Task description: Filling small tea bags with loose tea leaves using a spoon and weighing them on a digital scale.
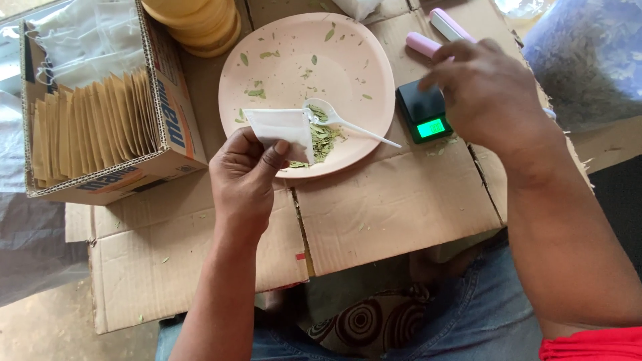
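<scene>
Left hand [244,177] pinches a small white sachet [281,130] by its lower edge, held over the near-left rim of the pink plate [348,40]. Sachet's right edge is just beside the white spoon [334,120], which lies in the plate beside a small heap of dried leaves [326,138], handle pointing right. Right hand [491,93] hovers over the black scale [422,110], fingers curled; whether it holds anything cannot be told. Box of brown envelopes [93,127] crowds the left edge. Flattened cardboard surface [394,200] lies bare near the person.
</scene>
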